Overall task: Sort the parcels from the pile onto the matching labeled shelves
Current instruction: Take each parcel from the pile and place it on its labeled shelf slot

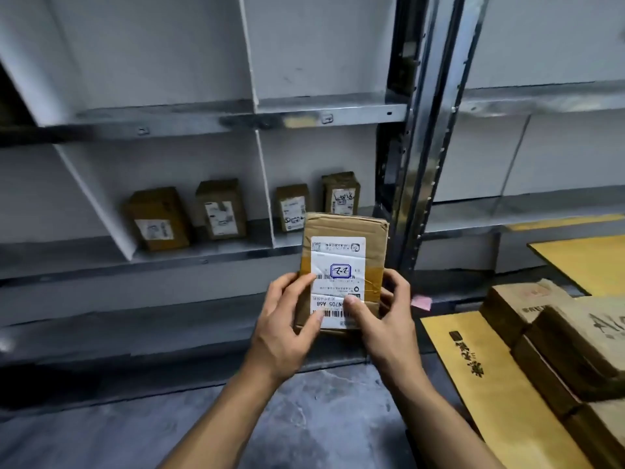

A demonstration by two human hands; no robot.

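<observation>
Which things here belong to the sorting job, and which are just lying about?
Job: parcel, gripped by left hand and right hand; shelved parcels; shelf; pile of boxes at right.
Lying about: pink slip; yellow sheets at right.

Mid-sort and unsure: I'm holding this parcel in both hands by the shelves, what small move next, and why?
Probably turn the parcel round: its label faces you upside down, with left hand and right hand gripping its lower end.

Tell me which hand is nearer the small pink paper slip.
Right. The right hand grips the right edge of the brown cardboard parcel, just left of the small pink paper slip; the left hand holds the parcel's opposite edge, farther off.
</observation>
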